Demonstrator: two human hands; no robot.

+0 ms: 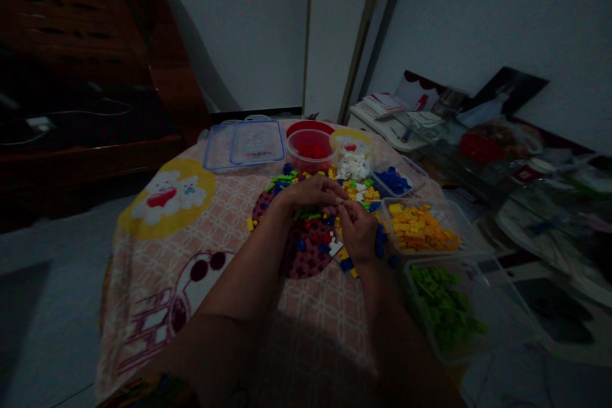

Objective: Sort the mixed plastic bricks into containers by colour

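My left hand [315, 192] and my right hand [358, 227] meet at the fingertips above a heap of loose building bricks [310, 211]. Both have their fingers pinched together; whatever they grip is too small and dark to make out. Yellow, green, blue, red and white bricks lie mixed on the patterned cloth beneath and around them. Close to my right wrist lies a white brick [335, 247]. My left forearm and hand cover part of the heap.
Beyond the heap stand a round tub of red bricks [313, 135] and a heap of white bricks [354, 166]. Along the right are containers of blue [393, 180], yellow [423, 229] and green bricks [442, 306]. Blue-rimmed lids [243, 143] lie back left. A cluttered glass table [440, 146] adjoins.
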